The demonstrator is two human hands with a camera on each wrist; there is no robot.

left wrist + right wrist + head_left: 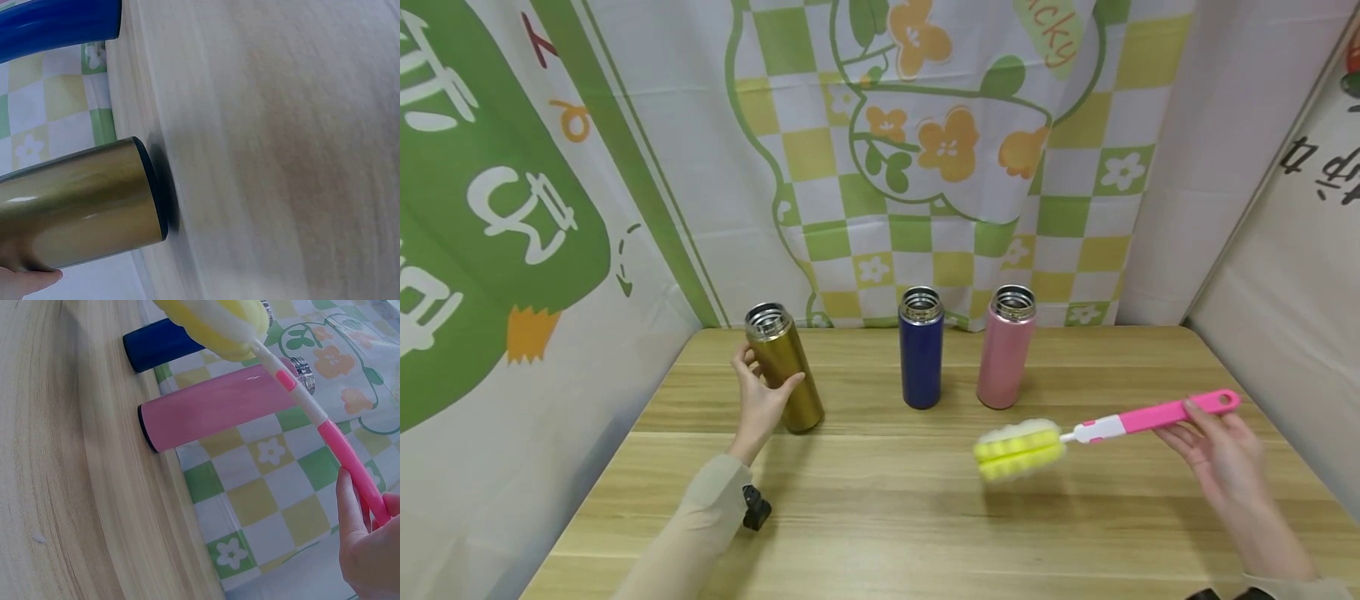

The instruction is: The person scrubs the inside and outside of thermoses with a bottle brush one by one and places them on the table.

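The person's left hand [760, 400] is wrapped around the gold flask [784, 367], thumb on one side and fingers on the other, with the flask tilted slightly yet resting on the wooden worktop [880, 517] at its back left. The right hand [1221, 446] pinches the pink handle of a bottle brush [1105, 429], held level above the worktop with its yellow sponge head in front of the pink flask [1006, 348]. A blue flask [921, 348] stands upright between the gold and pink ones, all three open-mouthed.
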